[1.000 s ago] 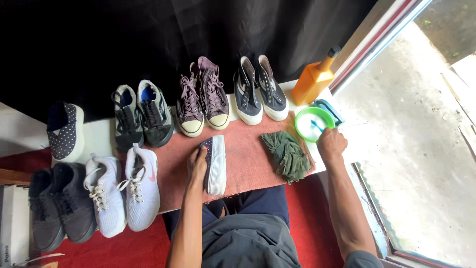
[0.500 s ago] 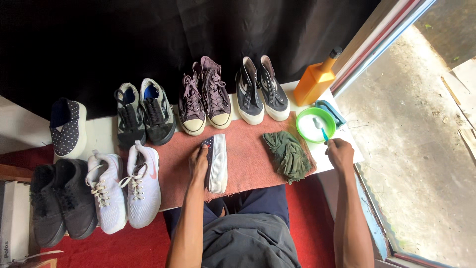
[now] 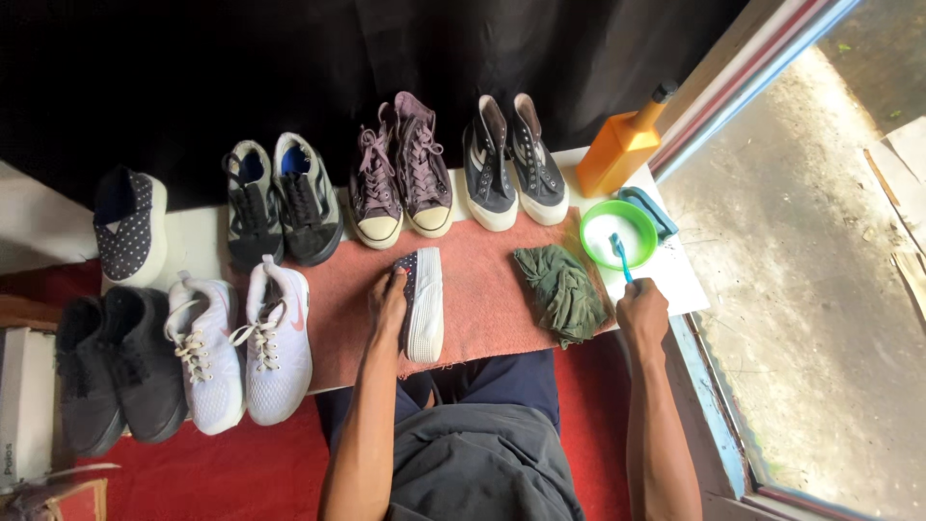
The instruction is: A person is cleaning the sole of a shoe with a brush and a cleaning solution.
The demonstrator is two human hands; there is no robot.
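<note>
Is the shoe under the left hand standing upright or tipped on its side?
Tipped on its side: the dotted shoe shows its white sole edge, steadied by the left hand on the reddish mat.

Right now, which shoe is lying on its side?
The dotted shoe with the white sole under the left hand; the other shoes stand upright.

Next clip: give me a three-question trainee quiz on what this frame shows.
1. True or false: the left hand rests on a shoe lying on its side.
2. What does the right hand hold? A) green cloth B) blue brush C) orange bottle
3. What lies on the mat between that shoe and the right hand?

Key: 1 true. 2 B, the blue brush, tip at the green bowl. 3 the green cloth.
</note>
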